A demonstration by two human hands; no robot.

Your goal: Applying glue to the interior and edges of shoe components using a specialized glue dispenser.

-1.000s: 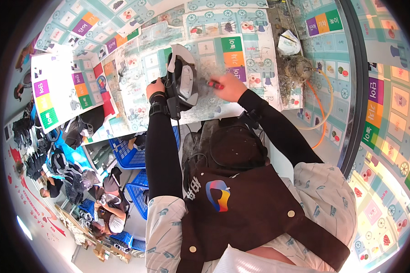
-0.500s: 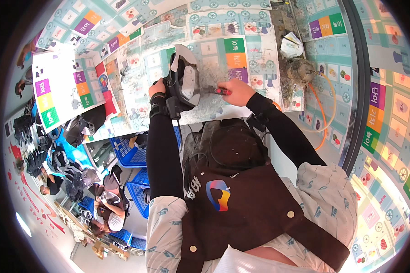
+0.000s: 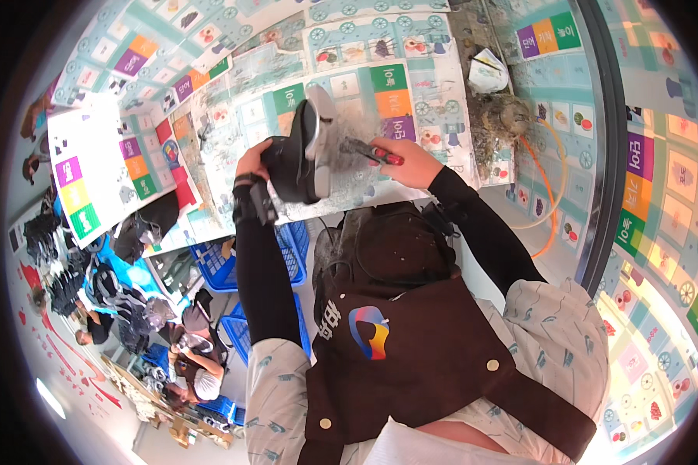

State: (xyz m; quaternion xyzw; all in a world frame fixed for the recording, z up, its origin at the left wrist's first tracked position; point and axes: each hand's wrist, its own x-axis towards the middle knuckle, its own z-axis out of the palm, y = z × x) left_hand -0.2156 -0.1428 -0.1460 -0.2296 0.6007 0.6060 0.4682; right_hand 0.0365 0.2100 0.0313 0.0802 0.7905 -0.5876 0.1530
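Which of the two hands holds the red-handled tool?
The right hand holds the red-handled tool; the left hand instead grips the black shoe.

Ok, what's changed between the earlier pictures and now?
In the left hand, the shoe has turned: more dark upper shows, less sole. The right hand has shifted slightly right with the red-handled tool. Nothing was let go; both holds stayed as they were.

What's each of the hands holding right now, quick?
Left hand: closed on the black shoe.
Right hand: closed on a red-handled tool.
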